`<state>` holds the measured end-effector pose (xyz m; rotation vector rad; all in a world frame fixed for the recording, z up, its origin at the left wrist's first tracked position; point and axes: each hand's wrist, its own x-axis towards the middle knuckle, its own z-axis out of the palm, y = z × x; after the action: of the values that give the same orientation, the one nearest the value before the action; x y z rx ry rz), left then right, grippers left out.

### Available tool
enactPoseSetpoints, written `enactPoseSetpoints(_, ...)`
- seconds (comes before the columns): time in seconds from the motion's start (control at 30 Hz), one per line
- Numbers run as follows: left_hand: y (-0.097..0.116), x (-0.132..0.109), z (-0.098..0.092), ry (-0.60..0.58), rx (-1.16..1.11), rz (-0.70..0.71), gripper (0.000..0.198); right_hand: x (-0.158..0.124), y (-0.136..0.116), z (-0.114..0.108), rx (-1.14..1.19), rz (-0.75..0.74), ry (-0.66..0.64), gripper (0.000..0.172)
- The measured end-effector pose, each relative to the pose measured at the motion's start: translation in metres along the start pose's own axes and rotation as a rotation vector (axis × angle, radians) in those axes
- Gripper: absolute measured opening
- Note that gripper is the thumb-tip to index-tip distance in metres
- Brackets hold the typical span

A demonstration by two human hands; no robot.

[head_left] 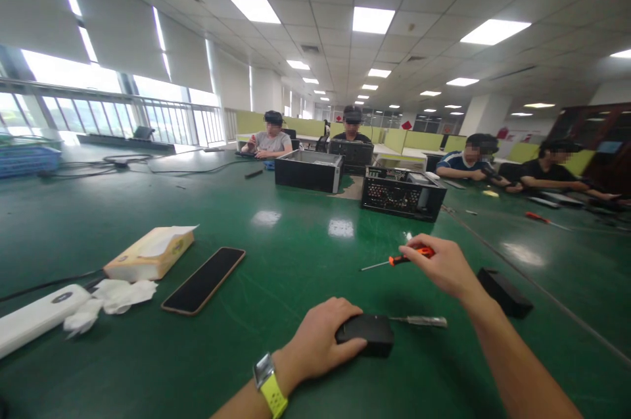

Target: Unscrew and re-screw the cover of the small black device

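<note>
My left hand (328, 333) is closed around one end of a small black box-shaped block (372, 333) resting on the green table. Above the table, my right hand (441, 261) grips the orange-and-black handle of a screwdriver (398, 258), its thin shaft pointing left. Just beyond the block lies a second screwdriver with a clear handle (426, 321), flat on the table and partly behind the block. A longer black block (503, 292) sits to the right, beside my right forearm.
A phone (204, 281), a tissue pack (150, 253), crumpled tissues (121, 295) and a white device (42, 317) lie to the left. Two computer cases (309, 170) stand further back, one an open case (404, 194). An orange screwdriver (538, 217) lies far right. Several people sit around the table.
</note>
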<state>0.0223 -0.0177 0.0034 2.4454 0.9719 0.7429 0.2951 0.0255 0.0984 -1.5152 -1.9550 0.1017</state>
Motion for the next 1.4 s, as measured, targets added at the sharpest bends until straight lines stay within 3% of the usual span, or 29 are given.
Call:
enactPoseSetpoints(0.13, 0.000, 0.000, 0.001, 0.024, -0.033, 0.013, 0.033, -0.001, 0.055, 0.041, -0.001, 0.057, -0.095, 0.030)
enactPoseSetpoints(0.3, 0.002, 0.002, -0.001, 0.013, -0.015, 0.022, 0.032, -0.032, 0.078, 0.074, 0.010, 0.047, -0.182, 0.027)
enactPoseSetpoints(0.47, 0.001, 0.001, -0.001, 0.011, 0.023, 0.037, 0.033, -0.055, 0.072, 0.056, 0.000, 0.021, -0.152, 0.042)
enactPoseSetpoints(0.53, 0.001, 0.000, -0.001, 0.019, 0.031, 0.038, 0.034, -0.063, 0.066, 0.043, -0.003, 0.006, -0.201, 0.039)
enactPoseSetpoints(0.63, 0.001, 0.000, -0.001, 0.030, 0.039, 0.041, 0.034, -0.074, 0.058, 0.033, -0.029, -0.010, -0.389, 0.032)
enactPoseSetpoints(0.8, 0.001, 0.002, 0.000, 0.029, 0.059, 0.035, 0.034, -0.078, 0.053, 0.039, -0.060, -0.010, -0.491, 0.012)
enactPoseSetpoints(0.93, 0.002, 0.002, 0.000, 0.018, 0.067, 0.027, 0.033, -0.076, 0.056, 0.027, 0.090, -0.002, -0.539, 0.019)
enactPoseSetpoints(1.1, 0.002, 0.002, -0.001, 0.015, 0.068, 0.024, 0.034, -0.080, 0.060, 0.000, 0.486, 0.154, -0.662, 0.027)
enactPoseSetpoints(1.23, 0.002, 0.003, -0.001, 0.014, 0.074, 0.011, 0.034, -0.084, 0.053, 0.005, 0.603, 0.171, -0.773, 0.026)
enactPoseSetpoints(1.4, 0.003, 0.004, -0.001, 0.012, 0.064, 0.009, 0.034, -0.084, 0.044, 0.017, 0.594, 0.167, -0.772, 0.027)
